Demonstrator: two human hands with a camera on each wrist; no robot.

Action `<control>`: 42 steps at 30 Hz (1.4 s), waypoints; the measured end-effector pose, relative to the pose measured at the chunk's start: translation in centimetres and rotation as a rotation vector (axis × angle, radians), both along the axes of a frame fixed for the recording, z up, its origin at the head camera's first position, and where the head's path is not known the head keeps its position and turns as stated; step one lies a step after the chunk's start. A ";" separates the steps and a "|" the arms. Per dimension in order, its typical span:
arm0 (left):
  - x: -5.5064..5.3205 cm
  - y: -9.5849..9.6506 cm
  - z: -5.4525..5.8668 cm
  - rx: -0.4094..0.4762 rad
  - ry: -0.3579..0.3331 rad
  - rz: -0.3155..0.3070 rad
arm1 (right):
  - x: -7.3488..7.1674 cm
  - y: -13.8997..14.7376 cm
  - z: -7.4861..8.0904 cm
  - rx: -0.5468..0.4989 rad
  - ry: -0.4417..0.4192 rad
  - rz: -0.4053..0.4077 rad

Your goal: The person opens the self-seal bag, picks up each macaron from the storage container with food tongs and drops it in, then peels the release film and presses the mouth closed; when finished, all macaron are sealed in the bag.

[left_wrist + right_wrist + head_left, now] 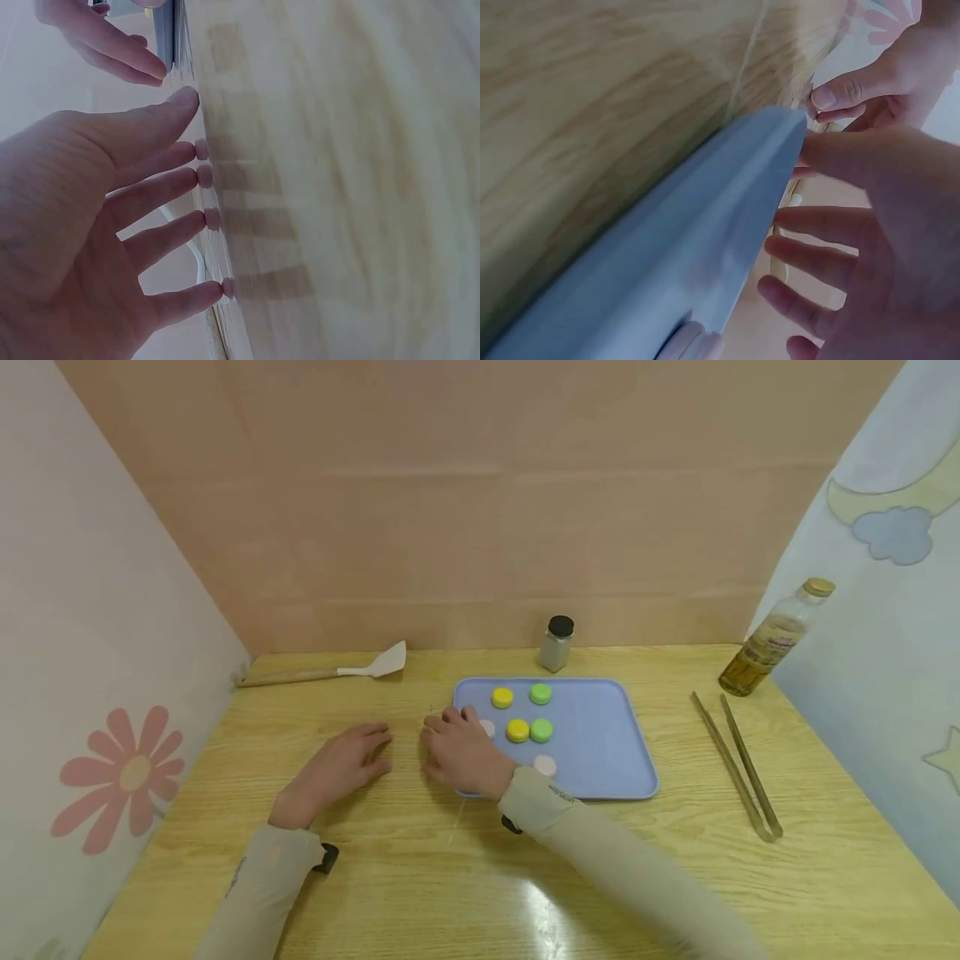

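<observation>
My left hand (335,771) rests on the wooden table left of the tray, its fingertips touching the tabletop and nothing held. My right hand (467,752) reaches over the left edge of a blue tray (600,752), fingers spread and loosely bent, with nothing between them in the right wrist view. On the tray lie two yellow macarons (517,730), two green macarons (541,730) and pale macarons (545,766). One pale macaron (487,727) sits right beside the right hand, which hides part of the tray's left side.
A white spatula (386,661) with a wooden handle lies at the back left. Behind the tray stands a small black-capped jar (556,645). Metal tongs (738,768) lie to the right, near a bottle of amber liquid (772,643). Walls border the table's back and sides.
</observation>
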State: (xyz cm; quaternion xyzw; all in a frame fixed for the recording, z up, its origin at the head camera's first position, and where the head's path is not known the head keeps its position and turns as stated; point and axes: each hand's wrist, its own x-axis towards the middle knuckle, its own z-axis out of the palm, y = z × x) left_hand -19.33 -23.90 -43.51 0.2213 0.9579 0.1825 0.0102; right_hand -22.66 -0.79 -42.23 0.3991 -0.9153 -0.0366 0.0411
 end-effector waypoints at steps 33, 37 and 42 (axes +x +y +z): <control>-0.6 -0.1 0.0 0.048 0.092 0.079 | 0.6 -0.6 -0.1 0.060 0.056 -0.062; -0.6 -0.1 0.0 0.060 0.134 0.086 | 0.6 -0.6 -0.1 0.059 0.049 -0.057; -0.5 -0.2 0.1 0.065 0.125 0.138 | 0.4 -0.6 -0.2 0.049 0.040 -0.056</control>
